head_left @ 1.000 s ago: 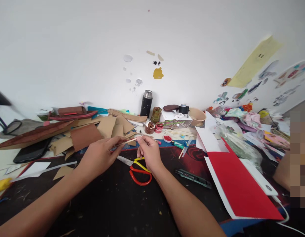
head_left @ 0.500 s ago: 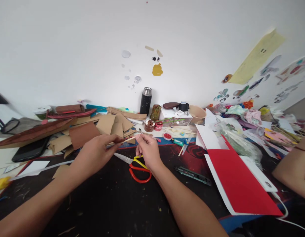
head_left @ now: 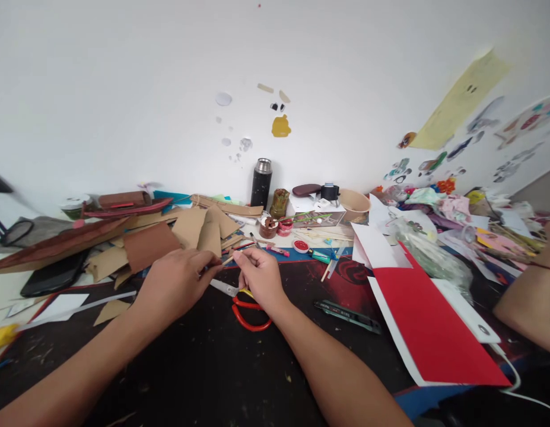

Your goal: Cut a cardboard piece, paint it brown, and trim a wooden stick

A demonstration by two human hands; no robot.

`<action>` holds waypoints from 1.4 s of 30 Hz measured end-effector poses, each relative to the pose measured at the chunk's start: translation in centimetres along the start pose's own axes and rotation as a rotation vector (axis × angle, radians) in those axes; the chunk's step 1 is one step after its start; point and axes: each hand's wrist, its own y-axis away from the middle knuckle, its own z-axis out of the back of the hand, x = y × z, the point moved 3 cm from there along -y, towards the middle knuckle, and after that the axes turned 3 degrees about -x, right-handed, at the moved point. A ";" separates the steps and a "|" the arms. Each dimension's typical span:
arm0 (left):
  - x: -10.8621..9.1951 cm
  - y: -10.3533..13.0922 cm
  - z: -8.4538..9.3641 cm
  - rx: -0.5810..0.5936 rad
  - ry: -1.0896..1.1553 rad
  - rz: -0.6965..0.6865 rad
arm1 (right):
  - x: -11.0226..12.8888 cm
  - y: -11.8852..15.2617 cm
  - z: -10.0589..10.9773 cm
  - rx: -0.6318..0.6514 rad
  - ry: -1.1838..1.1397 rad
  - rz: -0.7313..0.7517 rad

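Observation:
A thin pale stick [head_left: 229,260] spans the short gap between my two hands above the dark mat. My left hand [head_left: 179,283] pinches its left end, with thumb and fingers pressed together. At its other end my right hand [head_left: 261,279] is closed on it between thumb and forefinger. Red and yellow-handled scissors [head_left: 250,323] lie on the mat just below my right hand, which hides part of the handles. Brown cardboard pieces [head_left: 152,246] are heaped behind my left hand.
A green cutter [head_left: 349,316] and red card [head_left: 439,332] lie to the right. Behind stand a black flask [head_left: 261,185] and small paint jars [head_left: 268,228]. A wooden boat shape [head_left: 56,240] is at left. Another person's arm [head_left: 530,296] rests far right.
My right hand has moved slightly left, closer to my left hand, so less of the stick shows between them. The view has shifted a little.

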 end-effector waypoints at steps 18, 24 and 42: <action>2.1 -0.7 -0.2 0.156 0.403 0.141 | 0.1 -0.7 0.9 -0.102 -0.202 -0.076; 2.2 -0.7 -0.7 0.117 0.336 0.126 | 0.0 -0.5 0.5 -0.062 -0.220 -0.098; 1.4 -0.2 -1.6 0.053 0.065 0.118 | -1.0 -0.6 0.4 -0.008 -0.230 -0.157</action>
